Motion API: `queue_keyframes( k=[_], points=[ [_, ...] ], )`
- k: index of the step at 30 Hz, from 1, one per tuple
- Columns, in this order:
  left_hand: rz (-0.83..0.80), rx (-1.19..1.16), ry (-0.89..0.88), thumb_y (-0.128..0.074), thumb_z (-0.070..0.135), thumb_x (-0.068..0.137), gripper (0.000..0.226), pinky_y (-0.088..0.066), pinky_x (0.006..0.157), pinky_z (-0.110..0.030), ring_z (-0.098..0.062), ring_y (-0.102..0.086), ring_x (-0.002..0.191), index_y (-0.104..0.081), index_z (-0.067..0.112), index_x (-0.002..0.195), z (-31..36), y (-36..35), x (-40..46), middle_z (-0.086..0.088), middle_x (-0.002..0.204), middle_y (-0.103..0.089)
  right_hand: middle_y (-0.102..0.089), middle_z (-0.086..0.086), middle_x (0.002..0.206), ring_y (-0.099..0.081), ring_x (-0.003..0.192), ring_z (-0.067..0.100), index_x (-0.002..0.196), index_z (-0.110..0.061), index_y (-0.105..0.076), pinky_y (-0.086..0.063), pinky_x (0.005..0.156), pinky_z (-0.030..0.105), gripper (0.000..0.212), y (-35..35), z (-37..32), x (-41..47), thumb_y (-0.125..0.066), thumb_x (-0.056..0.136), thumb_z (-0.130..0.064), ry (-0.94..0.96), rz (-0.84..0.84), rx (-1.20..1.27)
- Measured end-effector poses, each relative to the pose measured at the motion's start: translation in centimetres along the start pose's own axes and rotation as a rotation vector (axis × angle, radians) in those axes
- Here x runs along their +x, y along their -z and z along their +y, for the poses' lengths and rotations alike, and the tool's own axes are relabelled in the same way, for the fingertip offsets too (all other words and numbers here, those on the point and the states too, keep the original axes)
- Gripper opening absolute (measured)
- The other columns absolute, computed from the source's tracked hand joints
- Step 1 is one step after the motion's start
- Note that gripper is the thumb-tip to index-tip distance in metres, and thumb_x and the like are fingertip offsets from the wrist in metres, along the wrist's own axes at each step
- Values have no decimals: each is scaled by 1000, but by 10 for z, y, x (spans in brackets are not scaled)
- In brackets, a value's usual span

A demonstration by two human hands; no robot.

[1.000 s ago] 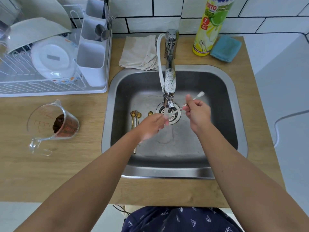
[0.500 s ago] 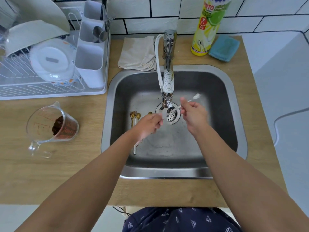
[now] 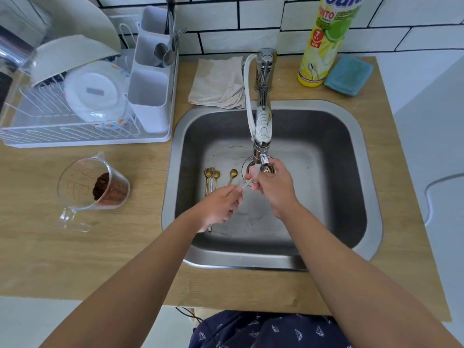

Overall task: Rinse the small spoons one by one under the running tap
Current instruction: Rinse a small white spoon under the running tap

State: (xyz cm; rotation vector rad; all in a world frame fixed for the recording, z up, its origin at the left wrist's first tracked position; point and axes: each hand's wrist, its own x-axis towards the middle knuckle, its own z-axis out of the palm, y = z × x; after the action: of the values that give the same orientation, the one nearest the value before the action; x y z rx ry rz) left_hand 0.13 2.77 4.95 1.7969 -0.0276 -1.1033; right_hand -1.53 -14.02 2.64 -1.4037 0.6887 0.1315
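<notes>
A wooden desk (image 3: 75, 252) carried everything, with a steel sink (image 3: 361, 156) sunk into it near the right edge. A white dish rack (image 3: 75, 136) holding plates and a cutlery holder stood at the desk's back left corner. A tall yellow bottle of dish soap (image 3: 324, 43) stood along the back edge, with a blue sponge (image 3: 349, 75) just beside it on the right and a beige cloth (image 3: 218, 81) folded to the left of the tap (image 3: 262, 121). A glass measuring jug (image 3: 93, 187) with dark residue inside lay tilted on the desk left of the sink.

Both arms reached over the front edge into the sink. The right hand (image 3: 273, 187) was curled just under the tap's nozzle, above the drain (image 3: 268, 169), its fingers closed around the bowl end of a small white spoon (image 3: 247, 183). The left hand (image 3: 221, 204) pinched the other end of the same spoon between its fingertips, so the spoon spanned the short gap between the two hands. Whether water actually fell on it could not be told clearly.

On the sink floor near its left wall lay several small gold spoons (image 3: 212, 179), bowls pointing toward the back, two or three touching one another and one (image 3: 233, 175) slightly apart to the right, its handle passing behind the left hand.
</notes>
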Motion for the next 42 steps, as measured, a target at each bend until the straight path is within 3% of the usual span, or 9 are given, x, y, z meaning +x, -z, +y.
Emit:
queue_keyframes(
  k=[4,10,16,19,22,28,34,39,42],
  points=[
    [5,29,45,-37,44,107,37,-20,44,-25,-9,-26,49,-49,15,86,-3,5,-8,6,60,-37,-81,-8,92,-70,64,4,103,-18,-70,-47,59,20,14,-7,3,-5,-56,107,-23,18,-56,-26],
    [-2,75,79,-38,45,107,37,-21,44,-25,-9,-26,49,-48,17,85,-12,9,-13,5,62,-37,-82,-3,91,-77,72,10,99,-18,-73,-54,58,17,11,0,5,-13,-63,103,-22,59,-153,-59],
    [-72,-56,120,-39,45,106,39,-13,42,-26,-14,-16,49,-44,20,76,-7,14,-10,3,60,-29,-82,2,102,-78,81,14,115,-21,-70,-56,65,22,17,9,2,-10,-55,108,-19,-2,-293,124],
    [-164,-168,126,-41,48,104,44,-14,37,-21,-16,-13,46,-45,24,67,-4,17,-10,3,56,-28,-81,4,94,-77,81,11,91,-30,-81,-57,67,19,16,17,-1,-7,-70,98,-21,6,-348,166],
    [-187,-92,102,-41,57,102,47,-15,38,-24,-15,-16,47,-47,24,68,-4,17,-12,4,56,-31,-81,9,86,-77,72,13,70,-25,-79,-56,60,19,38,24,-4,0,-61,104,-23,-40,-256,209],
    [-165,-86,108,-38,56,103,48,-17,37,-22,-12,-17,46,-46,25,68,-11,17,-15,5,57,-32,-81,6,104,-70,74,7,126,-5,-66,-56,70,18,25,23,3,1,-62,102,-10,-63,-337,271],
    [-142,-82,27,-40,52,105,41,-19,41,-23,-12,-23,48,-52,17,88,-9,13,-16,5,63,-43,-80,7,83,-75,69,9,71,-19,-82,-57,59,17,31,22,-3,0,-67,98,-15,-66,-131,379],
    [-14,-81,-55,-38,43,108,34,-16,45,-27,-10,-25,48,-53,16,92,-2,0,-5,5,62,-40,-79,11,97,-54,59,4,82,-15,-81,-46,52,15,17,8,7,-7,-72,96,-15,-114,-258,194],
    [22,-122,-48,-40,40,108,33,-15,44,-25,-9,-26,44,-55,17,92,5,-5,3,5,61,-43,-78,1,84,-51,57,3,94,-8,-75,-44,50,15,17,6,1,-4,-62,103,-12,-71,-171,220]
  ],
)
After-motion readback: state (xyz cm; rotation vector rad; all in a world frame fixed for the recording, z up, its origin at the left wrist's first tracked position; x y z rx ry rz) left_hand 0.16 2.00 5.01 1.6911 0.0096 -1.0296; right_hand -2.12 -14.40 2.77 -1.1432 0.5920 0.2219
